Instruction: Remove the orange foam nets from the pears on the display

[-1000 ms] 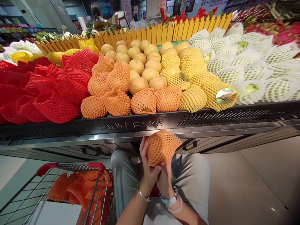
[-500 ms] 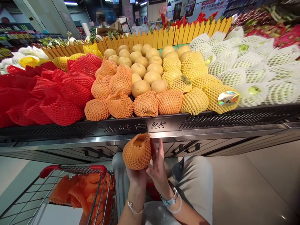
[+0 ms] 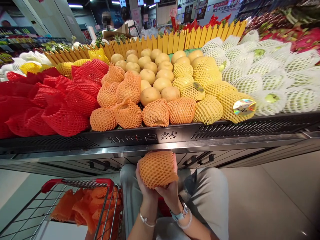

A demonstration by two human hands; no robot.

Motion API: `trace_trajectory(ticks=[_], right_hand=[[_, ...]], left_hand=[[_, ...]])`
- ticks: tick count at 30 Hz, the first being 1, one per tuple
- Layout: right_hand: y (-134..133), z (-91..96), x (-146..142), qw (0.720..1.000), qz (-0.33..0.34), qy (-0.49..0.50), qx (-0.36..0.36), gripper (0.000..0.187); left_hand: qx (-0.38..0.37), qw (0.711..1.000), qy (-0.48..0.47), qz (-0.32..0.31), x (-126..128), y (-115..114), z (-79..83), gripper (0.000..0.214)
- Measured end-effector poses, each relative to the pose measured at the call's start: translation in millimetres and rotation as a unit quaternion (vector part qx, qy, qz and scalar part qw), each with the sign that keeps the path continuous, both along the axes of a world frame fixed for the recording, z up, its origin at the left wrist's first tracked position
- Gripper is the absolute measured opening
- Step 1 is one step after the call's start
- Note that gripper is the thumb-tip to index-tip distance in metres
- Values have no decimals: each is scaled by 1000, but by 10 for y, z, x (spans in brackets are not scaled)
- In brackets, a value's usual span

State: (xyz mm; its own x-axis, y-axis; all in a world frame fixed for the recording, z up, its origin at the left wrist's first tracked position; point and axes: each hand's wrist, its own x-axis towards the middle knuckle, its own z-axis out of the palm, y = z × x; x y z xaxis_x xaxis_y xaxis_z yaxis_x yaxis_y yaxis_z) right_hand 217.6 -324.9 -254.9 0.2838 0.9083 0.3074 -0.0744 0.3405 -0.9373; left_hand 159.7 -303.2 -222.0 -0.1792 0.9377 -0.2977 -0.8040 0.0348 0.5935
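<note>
Both my hands cup one round fruit wrapped in an orange foam net (image 3: pixel 157 168), held just below the front rail of the produce stand. My left hand (image 3: pixel 143 186) grips its lower left side with fingers curled under it. My right hand (image 3: pixel 170 190) wraps its right side and underside. On the stand above lie bare tan pears (image 3: pixel 150 95) in a pile, with a row of orange-netted fruit (image 3: pixel 155 112) along the front edge.
A shopping cart (image 3: pixel 75 182) with a red handle stands at my lower left, holding loose orange foam nets (image 3: pixel 83 206). Red-netted fruit (image 3: pixel 65 100) fills the stand's left, yellow-netted fruit (image 3: pixel 208 96) and white-netted fruit (image 3: pixel 270 76) its right. A yellow picket divider (image 3: pixel 175 38) runs behind. A person stands far back.
My right hand, open beside the fruit half a second ago, has closed onto it again. The netted fruit has turned, so the net's open end no longer faces up.
</note>
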Motion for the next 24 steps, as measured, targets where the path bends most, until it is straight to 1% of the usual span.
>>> trace_trajectory(ticks=[3, 5, 7, 9, 10, 12, 14, 17, 19, 21, 23, 24], right_hand=[[-35, -114, -62, 1000, -20, 12, 18, 60], [-33, -167, -98, 998, -39, 48, 27, 48], [-20, -179, -116, 995, -29, 89, 22, 46], [-17, -164, -117, 994, 1, 113, 4, 48], [-24, -157, -114, 993, 14, 118, -8, 49], [-50, -164, -110, 990, 27, 132, -29, 51], [-85, -206, -119, 986, 41, 158, -43, 52], [-131, -271, -162, 980, 66, 187, -24, 55], [-158, -249, -196, 980, 79, 183, -7, 59], [-187, -141, -212, 982, 85, 166, -2, 64], [-210, 37, -189, 985, 104, 136, 7, 71], [-211, 139, -161, 986, 121, 113, 16, 74]], left_hand=[[59, 996, 43, 51, 0, 64, 137, 30], [75, 992, 72, 73, 3, 75, 147, 31], [87, 982, 122, 115, 2, 66, 106, 32], [112, 963, 189, 160, -1, 41, 41, 32], [128, 952, 221, 170, -1, 24, 9, 32], [163, 936, 267, 160, 8, -11, -44, 34], [171, 931, 281, 161, 29, -34, -67, 33], [131, 943, 232, 199, 67, -28, -37, 38], [97, 963, 167, 190, 74, 1, 14, 43], [68, 981, 88, 158, 43, 40, 67, 44], [40, 992, 5, 121, -32, 85, 107, 44], [33, 995, -33, 90, -83, 108, 126, 43]])
